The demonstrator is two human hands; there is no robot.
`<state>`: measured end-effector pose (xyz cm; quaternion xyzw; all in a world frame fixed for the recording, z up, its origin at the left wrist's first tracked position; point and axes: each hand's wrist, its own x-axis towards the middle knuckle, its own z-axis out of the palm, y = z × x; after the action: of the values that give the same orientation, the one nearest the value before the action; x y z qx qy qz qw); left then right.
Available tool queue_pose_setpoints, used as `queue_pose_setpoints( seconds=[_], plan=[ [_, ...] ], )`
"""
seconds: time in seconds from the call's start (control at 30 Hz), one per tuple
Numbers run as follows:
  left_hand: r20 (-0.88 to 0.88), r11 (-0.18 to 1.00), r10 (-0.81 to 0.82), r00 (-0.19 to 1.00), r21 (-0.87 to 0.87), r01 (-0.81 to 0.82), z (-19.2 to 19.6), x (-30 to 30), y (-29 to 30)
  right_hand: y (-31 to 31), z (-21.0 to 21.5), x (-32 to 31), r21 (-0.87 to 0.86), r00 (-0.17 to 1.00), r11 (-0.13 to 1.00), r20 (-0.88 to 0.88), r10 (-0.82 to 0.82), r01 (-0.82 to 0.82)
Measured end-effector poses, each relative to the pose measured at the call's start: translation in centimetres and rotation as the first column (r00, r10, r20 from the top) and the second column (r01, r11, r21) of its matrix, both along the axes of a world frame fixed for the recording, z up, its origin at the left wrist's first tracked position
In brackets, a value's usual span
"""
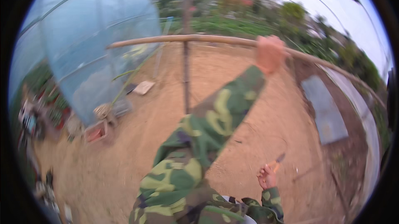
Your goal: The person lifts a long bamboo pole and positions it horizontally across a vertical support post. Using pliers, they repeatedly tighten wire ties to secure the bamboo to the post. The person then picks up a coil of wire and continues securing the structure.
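Bamboo pole (208,38) crosswise, left grip (270,54) around it; right grip (266,178) around orange-handled tool (274,166), tip toward upper right.

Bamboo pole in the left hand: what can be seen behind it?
Behind the bamboo pole are blue plastic sheeting near its left end, a dark upright post and green plants farther off. Whatever lies directly behind the pole and the left hand is covered.

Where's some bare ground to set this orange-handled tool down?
Bare soil lies beside your right hand, between your left sleeve and the gray sheet; more lies between that sleeve and the reddish crate. It's crowded around the crate and far left, with plants.
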<state>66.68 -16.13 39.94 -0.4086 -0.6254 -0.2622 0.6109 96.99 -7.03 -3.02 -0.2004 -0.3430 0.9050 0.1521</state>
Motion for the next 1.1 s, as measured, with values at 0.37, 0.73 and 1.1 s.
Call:
queue_pose_setpoints(
  seconds=[0.37,0.73,1.1],
  plan=[
    [0.022,0.979,0.186,0.982,-0.082,-0.184,1.7,-1.3,-5.9,-1.6,0.6,-2.0,-0.026,1.0,1.0,-0.022,0.014,-0.015],
    [0.039,0.978,0.19,0.981,-0.092,-0.186,1.5,0.0,-6.8,1.5,3.2,-3.5,0.276,0.996,0.961,-0.094,-0.012,0.037],
    [-0.013,0.982,0.159,0.987,-0.105,-0.16,2.5,0.1,-6.3,5.2,7.9,-4.3,0.327,0.987,0.945,-0.154,0.045,0.008]
  ],
)
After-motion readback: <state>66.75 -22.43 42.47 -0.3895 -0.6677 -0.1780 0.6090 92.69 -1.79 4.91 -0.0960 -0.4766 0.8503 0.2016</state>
